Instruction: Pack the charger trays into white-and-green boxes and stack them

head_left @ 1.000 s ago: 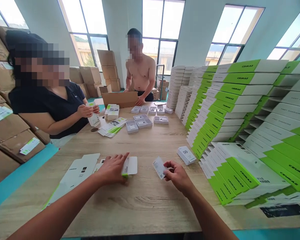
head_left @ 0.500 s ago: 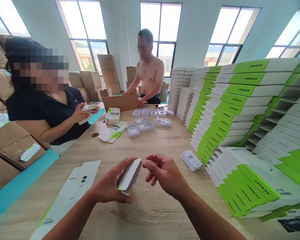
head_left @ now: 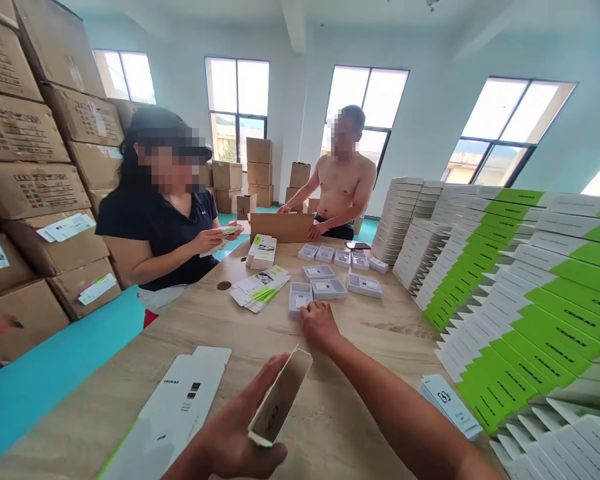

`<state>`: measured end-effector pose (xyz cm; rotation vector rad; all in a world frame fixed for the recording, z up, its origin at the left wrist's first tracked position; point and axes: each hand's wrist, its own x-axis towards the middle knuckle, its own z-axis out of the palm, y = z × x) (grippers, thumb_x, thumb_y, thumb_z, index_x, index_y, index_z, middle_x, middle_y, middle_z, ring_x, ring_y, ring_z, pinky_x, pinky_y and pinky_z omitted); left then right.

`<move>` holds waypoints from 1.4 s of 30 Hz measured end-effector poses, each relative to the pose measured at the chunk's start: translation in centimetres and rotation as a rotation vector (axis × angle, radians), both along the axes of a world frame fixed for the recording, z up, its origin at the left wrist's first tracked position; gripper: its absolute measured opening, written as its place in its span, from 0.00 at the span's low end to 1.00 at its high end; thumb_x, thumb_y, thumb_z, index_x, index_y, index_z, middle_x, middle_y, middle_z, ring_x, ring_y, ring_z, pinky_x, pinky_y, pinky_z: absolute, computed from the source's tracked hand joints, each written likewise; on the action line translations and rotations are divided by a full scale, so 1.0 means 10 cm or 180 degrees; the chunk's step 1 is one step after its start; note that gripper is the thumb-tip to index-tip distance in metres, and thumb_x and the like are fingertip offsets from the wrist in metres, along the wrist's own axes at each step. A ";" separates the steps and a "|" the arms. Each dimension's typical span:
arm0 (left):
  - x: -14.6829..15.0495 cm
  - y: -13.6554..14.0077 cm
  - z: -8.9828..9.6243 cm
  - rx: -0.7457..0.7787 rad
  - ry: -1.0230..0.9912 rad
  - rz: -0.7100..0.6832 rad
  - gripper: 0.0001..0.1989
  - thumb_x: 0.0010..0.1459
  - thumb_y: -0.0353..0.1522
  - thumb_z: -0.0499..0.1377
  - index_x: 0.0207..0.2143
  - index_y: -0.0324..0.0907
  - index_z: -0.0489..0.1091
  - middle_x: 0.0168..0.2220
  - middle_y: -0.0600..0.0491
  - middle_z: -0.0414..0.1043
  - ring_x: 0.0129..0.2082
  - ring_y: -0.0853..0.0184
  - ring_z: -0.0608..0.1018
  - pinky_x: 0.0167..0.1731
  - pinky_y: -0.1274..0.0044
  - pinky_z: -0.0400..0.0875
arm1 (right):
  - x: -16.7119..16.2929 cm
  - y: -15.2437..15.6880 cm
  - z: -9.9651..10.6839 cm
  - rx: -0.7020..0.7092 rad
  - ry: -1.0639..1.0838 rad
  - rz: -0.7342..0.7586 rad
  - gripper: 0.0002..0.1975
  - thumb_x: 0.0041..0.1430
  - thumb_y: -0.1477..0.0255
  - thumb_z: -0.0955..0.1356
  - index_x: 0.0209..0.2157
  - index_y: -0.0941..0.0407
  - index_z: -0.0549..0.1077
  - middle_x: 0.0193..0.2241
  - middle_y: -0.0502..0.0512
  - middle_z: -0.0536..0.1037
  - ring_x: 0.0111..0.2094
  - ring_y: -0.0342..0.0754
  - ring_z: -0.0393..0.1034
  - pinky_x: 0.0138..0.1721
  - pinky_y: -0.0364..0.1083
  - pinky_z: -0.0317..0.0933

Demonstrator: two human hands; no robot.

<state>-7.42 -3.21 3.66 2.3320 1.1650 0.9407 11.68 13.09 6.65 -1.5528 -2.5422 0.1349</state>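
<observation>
My left hand is wrapped round a small folded carton, its open end facing up and showing the bare inside. My right hand reaches forward across the table. Its fingers close on the near right corner of a white tray that has a small white piece inside. Other white trays stand close behind and to the right of it. On the table left of my left hand lies a flat white and green carton. A stack of white cards lies beyond my right forearm.
Tall stacks of white and green boxes line the right side. Flattened cartons lie near a co-worker at left, who handles a carton. Another co-worker stands behind a cardboard box. Brown boxes pile up at left.
My right hand has moved from beside the carton forward to the white tray. My left hand has turned the carton so its open end shows. The view has swung left.
</observation>
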 end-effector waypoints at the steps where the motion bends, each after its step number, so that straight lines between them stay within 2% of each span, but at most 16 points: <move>1: -0.03 0.00 0.06 -0.0016 -0.0137 -0.0048 0.54 0.48 0.37 0.64 0.73 0.48 0.40 0.67 0.41 0.63 0.62 0.48 0.73 0.54 0.62 0.76 | 0.05 -0.20 -0.05 -0.0006 -0.0107 0.0097 0.15 0.68 0.73 0.67 0.53 0.63 0.75 0.52 0.69 0.76 0.59 0.62 0.66 0.63 0.61 0.53; 3: -0.10 0.01 0.17 -0.0269 -0.0474 -0.0347 0.52 0.51 0.38 0.65 0.73 0.47 0.41 0.71 0.39 0.53 0.69 0.46 0.64 0.62 0.58 0.68 | 0.21 -0.67 -0.12 -0.0091 -0.0263 0.0322 0.16 0.66 0.69 0.69 0.52 0.61 0.76 0.49 0.69 0.77 0.56 0.61 0.67 0.63 0.59 0.53; 5: -0.13 0.03 0.21 -0.0455 -0.0629 -0.0651 0.50 0.52 0.39 0.66 0.71 0.47 0.44 0.71 0.38 0.51 0.69 0.46 0.63 0.63 0.58 0.66 | 0.40 -1.10 -0.12 -0.0292 -0.0253 0.0644 0.24 0.59 0.60 0.73 0.54 0.55 0.75 0.52 0.64 0.76 0.57 0.61 0.66 0.63 0.58 0.53; 8: -0.11 0.03 0.17 -0.0639 -0.0749 -0.1006 0.52 0.50 0.42 0.71 0.70 0.46 0.46 0.68 0.38 0.55 0.65 0.46 0.67 0.61 0.61 0.68 | 0.64 -1.49 -0.02 -0.0898 -0.0251 0.1114 0.42 0.43 0.51 0.79 0.60 0.43 0.71 0.69 0.60 0.60 0.69 0.70 0.48 0.67 0.67 0.40; 10: -0.07 -0.01 0.15 -0.0707 -0.0752 -0.1094 0.56 0.46 0.44 0.74 0.70 0.47 0.46 0.67 0.39 0.58 0.64 0.47 0.69 0.61 0.62 0.68 | 0.75 -1.63 0.04 -0.1357 -0.0400 0.1082 0.48 0.41 0.54 0.80 0.65 0.37 0.65 0.75 0.57 0.44 0.72 0.77 0.34 0.66 0.74 0.30; 11: -0.05 -0.04 0.16 -0.0715 -0.0736 -0.1081 0.57 0.44 0.45 0.75 0.69 0.48 0.46 0.67 0.40 0.58 0.64 0.47 0.69 0.62 0.62 0.67 | 0.80 -1.70 0.06 -0.1523 -0.0461 0.0979 0.49 0.44 0.57 0.79 0.67 0.35 0.62 0.76 0.57 0.40 0.73 0.78 0.33 0.65 0.76 0.30; 13: -0.01 -0.12 0.26 -0.0682 -0.0661 -0.1110 0.59 0.43 0.48 0.75 0.70 0.49 0.46 0.67 0.41 0.58 0.64 0.47 0.68 0.63 0.62 0.65 | 0.91 -1.86 0.05 -0.1639 -0.0428 0.0767 0.47 0.51 0.64 0.76 0.69 0.34 0.56 0.76 0.60 0.42 0.73 0.75 0.39 0.65 0.75 0.37; 15: 0.01 -0.22 0.46 -0.0661 -0.0483 -0.1365 0.60 0.43 0.49 0.75 0.70 0.49 0.46 0.67 0.41 0.58 0.65 0.47 0.67 0.64 0.62 0.63 | 1.04 -2.08 -0.01 -0.1528 -0.0276 0.0621 0.44 0.55 0.68 0.72 0.70 0.35 0.55 0.75 0.62 0.47 0.71 0.71 0.47 0.64 0.72 0.44; 18: 0.04 -0.33 0.87 -0.0666 0.0018 -0.1686 0.57 0.43 0.48 0.75 0.70 0.48 0.49 0.67 0.42 0.60 0.66 0.46 0.66 0.65 0.63 0.62 | 1.25 -2.40 -0.14 -0.1295 -0.0022 0.0412 0.44 0.56 0.69 0.70 0.72 0.43 0.53 0.74 0.63 0.51 0.70 0.67 0.51 0.65 0.68 0.47; 21: 0.10 -0.34 1.21 -0.0727 0.0648 -0.1548 0.55 0.43 0.47 0.75 0.69 0.47 0.53 0.66 0.43 0.63 0.65 0.47 0.67 0.64 0.64 0.62 | 1.41 -2.60 -0.22 -0.1204 0.0181 0.0073 0.45 0.53 0.69 0.71 0.72 0.51 0.55 0.73 0.64 0.53 0.70 0.66 0.51 0.65 0.68 0.48; 24: 0.17 -0.28 1.39 -0.0875 0.1154 -0.1372 0.55 0.42 0.43 0.75 0.69 0.47 0.53 0.66 0.44 0.64 0.63 0.49 0.70 0.62 0.68 0.65 | 1.53 -2.74 -0.18 -0.1131 0.0477 -0.0188 0.40 0.53 0.70 0.71 0.68 0.53 0.62 0.71 0.65 0.60 0.68 0.67 0.55 0.63 0.69 0.51; 27: 0.23 -0.21 1.44 -0.1023 0.1523 -0.1200 0.57 0.40 0.42 0.76 0.69 0.47 0.52 0.65 0.46 0.66 0.61 0.51 0.72 0.59 0.71 0.67 | 1.67 -2.91 0.00 -0.0983 0.1066 -0.0106 0.37 0.52 0.72 0.72 0.65 0.56 0.67 0.66 0.66 0.67 0.66 0.65 0.59 0.65 0.67 0.51; 31: 0.38 -0.20 1.40 -0.1234 0.2001 -0.1140 0.58 0.39 0.43 0.77 0.69 0.47 0.52 0.66 0.47 0.65 0.61 0.51 0.73 0.59 0.72 0.67 | 1.88 -3.14 0.35 -0.0773 0.2009 0.0262 0.38 0.53 0.68 0.76 0.65 0.50 0.65 0.64 0.58 0.70 0.66 0.60 0.61 0.66 0.62 0.55; 34: 0.54 -0.23 1.37 -0.1167 0.2265 -0.1136 0.58 0.38 0.41 0.77 0.69 0.47 0.52 0.67 0.46 0.64 0.63 0.49 0.71 0.62 0.69 0.65 | 1.96 -3.18 0.52 -0.0430 0.2256 0.0269 0.38 0.53 0.69 0.76 0.64 0.51 0.65 0.62 0.58 0.72 0.64 0.59 0.63 0.66 0.60 0.57; 39: 0.78 -0.29 1.31 -0.0777 0.2363 -0.1152 0.58 0.38 0.39 0.77 0.69 0.46 0.54 0.66 0.44 0.63 0.67 0.46 0.65 0.66 0.61 0.59 | 1.79 -3.11 0.48 0.0000 0.2195 0.0003 0.37 0.49 0.72 0.76 0.62 0.56 0.68 0.57 0.62 0.76 0.59 0.61 0.68 0.64 0.61 0.60; 42: 0.86 -0.32 1.26 -0.0684 0.2258 -0.1152 0.57 0.38 0.38 0.76 0.69 0.47 0.56 0.65 0.44 0.65 0.66 0.45 0.65 0.66 0.59 0.60 | 1.58 -3.05 0.36 0.0219 0.2369 -0.0062 0.43 0.49 0.66 0.79 0.64 0.56 0.64 0.61 0.66 0.72 0.63 0.64 0.65 0.65 0.63 0.59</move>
